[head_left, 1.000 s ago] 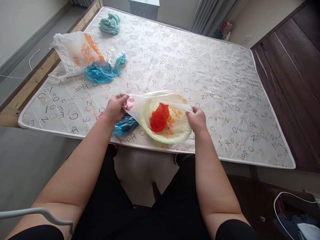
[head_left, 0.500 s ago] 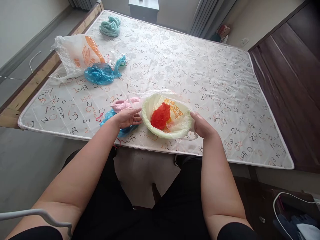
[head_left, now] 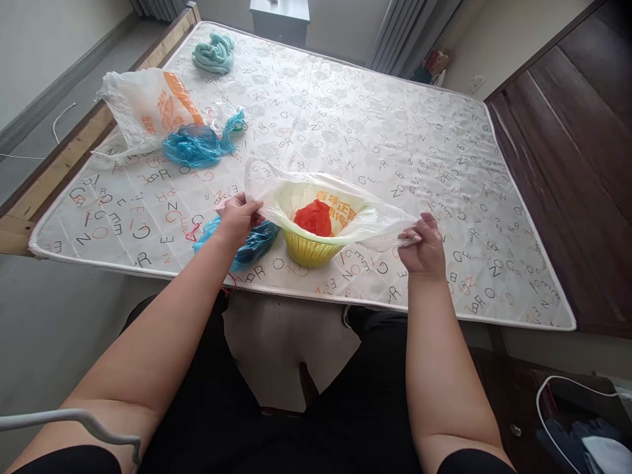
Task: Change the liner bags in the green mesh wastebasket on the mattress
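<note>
A yellow plastic basket [head_left: 312, 252] stands on the mattress near its front edge. Inside it a white plastic bag [head_left: 382, 220] with orange print lines the wall, its mouth stretched wide to both sides. My left hand [head_left: 240, 216] is closed on the bag's left edge, and my right hand [head_left: 423, 242] pinches the right edge. A crumpled red plastic bag [head_left: 314, 218] lies in the lined basket. Close by my left hand, partly behind it, a blue plastic bag [head_left: 257, 243] rests on the mattress; only a bit of pink cloth shows there.
The letter-printed mattress [head_left: 474, 263] fills the middle. At its left lie another white bag [head_left: 143, 108], a crumpled blue bag [head_left: 195, 146] and a rolled teal towel [head_left: 214, 53]. A dark wooden headboard [head_left: 567, 151] borders the right; a small cabinet [head_left: 280, 23] stands beyond.
Both hands have closed on the bag's edges and pulled them outward from the rim. The bag's front has lifted off the outside, so the basket's yellow wall shows.
</note>
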`<action>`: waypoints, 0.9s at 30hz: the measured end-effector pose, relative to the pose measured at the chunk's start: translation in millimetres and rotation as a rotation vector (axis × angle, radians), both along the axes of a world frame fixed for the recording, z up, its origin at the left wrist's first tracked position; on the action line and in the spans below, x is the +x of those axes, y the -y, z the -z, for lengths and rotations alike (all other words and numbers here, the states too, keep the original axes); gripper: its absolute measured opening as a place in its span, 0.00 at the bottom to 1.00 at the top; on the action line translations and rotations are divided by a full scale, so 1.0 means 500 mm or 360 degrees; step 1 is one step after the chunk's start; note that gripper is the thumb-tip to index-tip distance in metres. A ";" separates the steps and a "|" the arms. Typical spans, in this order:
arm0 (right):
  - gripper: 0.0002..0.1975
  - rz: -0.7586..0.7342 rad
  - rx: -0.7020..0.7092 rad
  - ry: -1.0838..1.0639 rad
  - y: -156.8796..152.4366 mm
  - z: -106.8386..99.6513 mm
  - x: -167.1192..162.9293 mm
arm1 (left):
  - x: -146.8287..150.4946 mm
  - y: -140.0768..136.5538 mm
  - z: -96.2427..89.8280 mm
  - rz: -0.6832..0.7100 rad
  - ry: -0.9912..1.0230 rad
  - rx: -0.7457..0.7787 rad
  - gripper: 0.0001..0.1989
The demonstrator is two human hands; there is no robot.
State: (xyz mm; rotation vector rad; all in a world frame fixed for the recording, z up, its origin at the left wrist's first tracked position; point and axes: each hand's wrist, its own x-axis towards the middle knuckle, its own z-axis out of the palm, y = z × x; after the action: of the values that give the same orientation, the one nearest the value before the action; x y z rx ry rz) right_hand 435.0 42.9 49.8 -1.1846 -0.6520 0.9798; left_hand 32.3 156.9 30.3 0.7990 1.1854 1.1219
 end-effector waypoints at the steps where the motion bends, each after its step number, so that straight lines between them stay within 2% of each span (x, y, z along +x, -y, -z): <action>1: 0.13 0.0106 0.0058 -0.0016 -0.005 0.003 0.001 | 0.003 -0.002 0.003 -0.0059 -0.0071 0.0003 0.14; 4: 0.14 0.0216 0.0110 0.0009 -0.014 -0.002 -0.013 | 0.007 -0.001 0.006 0.0024 -0.0075 0.0030 0.14; 9: 0.24 0.0069 0.0070 0.0386 -0.023 -0.017 -0.077 | -0.001 0.011 -0.014 0.0497 0.0073 -0.0061 0.16; 11: 0.27 0.0151 0.0057 0.0529 -0.030 0.001 -0.104 | -0.004 0.016 -0.019 0.0638 0.0095 -0.0094 0.18; 13: 0.28 0.0376 0.0060 0.0628 -0.036 0.033 -0.126 | -0.004 0.020 -0.019 0.0762 0.0108 -0.0121 0.20; 16: 0.30 0.0644 -0.0045 0.0561 -0.036 0.084 -0.152 | 0.001 0.024 -0.012 0.0911 0.0121 -0.0137 0.22; 18: 0.34 0.0595 -0.0180 0.0374 -0.030 0.106 -0.174 | 0.005 0.025 -0.008 0.0878 0.0126 -0.0107 0.22; 20: 0.37 0.0390 -0.0249 0.0210 -0.023 0.117 -0.201 | 0.010 0.025 -0.007 0.0755 0.0126 -0.0081 0.21; 23: 0.38 0.0187 -0.0211 0.0064 -0.017 0.114 -0.236 | 0.014 0.023 -0.011 0.0624 0.0204 -0.0039 0.22; 27: 0.35 0.0205 -0.0093 -0.0056 -0.025 0.084 -0.245 | 0.014 0.013 -0.015 0.0399 0.0396 0.0057 0.26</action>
State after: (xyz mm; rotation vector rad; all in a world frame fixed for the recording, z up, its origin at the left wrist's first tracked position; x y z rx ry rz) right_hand 312.7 55.4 7.7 -1.2424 -0.5156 0.9143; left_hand 39.6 150.3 37.8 0.7862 0.8351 1.0041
